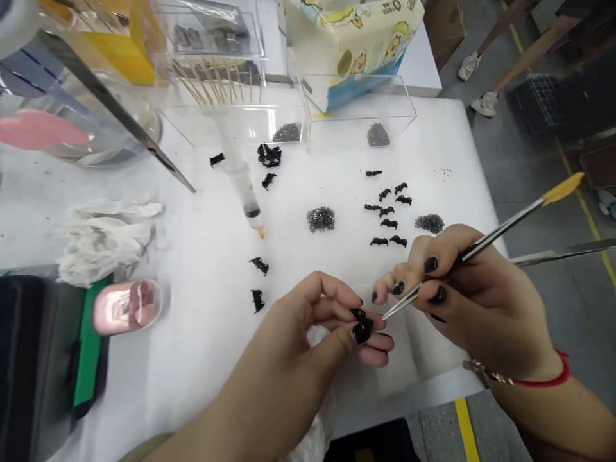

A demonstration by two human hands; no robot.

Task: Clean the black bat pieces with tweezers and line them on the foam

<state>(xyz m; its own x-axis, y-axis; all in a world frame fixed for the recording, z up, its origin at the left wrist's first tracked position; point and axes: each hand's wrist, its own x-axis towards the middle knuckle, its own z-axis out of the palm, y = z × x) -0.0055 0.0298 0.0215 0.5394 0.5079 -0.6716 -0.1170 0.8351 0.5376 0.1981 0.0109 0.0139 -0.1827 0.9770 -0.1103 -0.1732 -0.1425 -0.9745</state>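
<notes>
My left hand (298,353) is closed, with thumb and fingers pinching a small black bat-shaped piece (359,314), partly hidden by the fingertips. Just to its right, my right hand (500,311) grips slim metal tweezers (503,228) with a yellow-coated end pointing up and right. Their fine tip lies close to the piece in my left hand; whether they touch is unclear. Another metal shaft (563,252) juts out behind the right hand. Similar black pieces (389,223) lie in a cluster beyond the right hand, and two more (258,300) lie left of my left hand.
Piles of dark glittery bits (320,219) sit on the white table (308,179). A syringe (248,199) with an orange tip leans from clear trays (360,83). Crumpled tissue (106,240) and a pink case (126,307) lie left. Another person's legs (520,58) show top right.
</notes>
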